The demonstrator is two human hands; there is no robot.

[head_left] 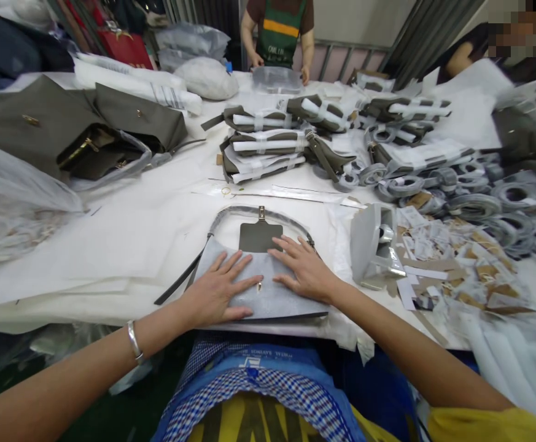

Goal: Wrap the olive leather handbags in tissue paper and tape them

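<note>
A handbag (261, 238) lies flat at the table's front edge, its dark olive flap tab with a metal clasp pointing away from me. Pale grey-white sheeting (268, 307) covers the bag's front, and a small gold lock piece shows through it. Spread flat on the left of this sheeting is my left hand (224, 288), fingers apart. My right hand (302, 267) rests on its upper right, also with fingers stretched out. The wrapped handle (231, 212) arches behind the bag, and a dark strap (178, 281) sticks out to the left.
Larger olive bags (124, 120) stand at the left. Wrapped bags (268, 144) are stacked at the back, near rolled straps (473, 199). A tape dispenser (373, 245) and a heap of small tags (470, 264) lie at right. A co-worker in a green apron (280, 37) stands opposite.
</note>
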